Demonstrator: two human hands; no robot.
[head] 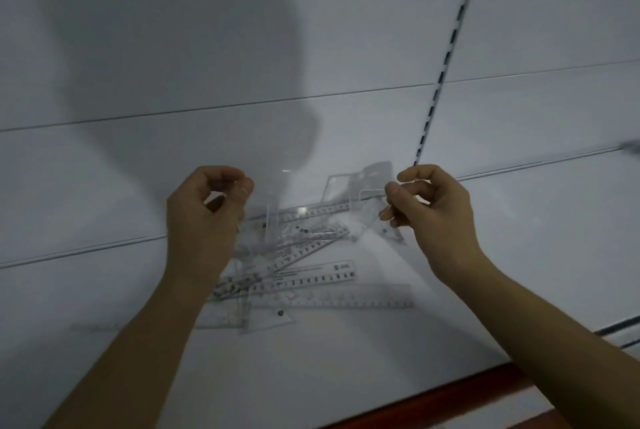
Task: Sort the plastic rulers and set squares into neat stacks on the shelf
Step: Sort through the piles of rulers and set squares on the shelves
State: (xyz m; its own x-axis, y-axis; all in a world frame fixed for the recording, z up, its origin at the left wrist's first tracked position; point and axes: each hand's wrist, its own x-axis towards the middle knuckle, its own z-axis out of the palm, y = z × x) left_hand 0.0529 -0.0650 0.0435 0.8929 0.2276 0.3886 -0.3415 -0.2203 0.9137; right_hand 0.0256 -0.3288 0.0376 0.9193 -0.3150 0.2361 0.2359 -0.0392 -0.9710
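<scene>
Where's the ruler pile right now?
In the head view the ruler pile lies jumbled on the white shelf, center frame, between and just below the left hand and right hand.

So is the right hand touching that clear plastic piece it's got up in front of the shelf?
Touching. The head view shows the right hand with thumb and fingers pinched on the edge of the clear plastic piece, raised above the jumbled ruler pile.
</scene>
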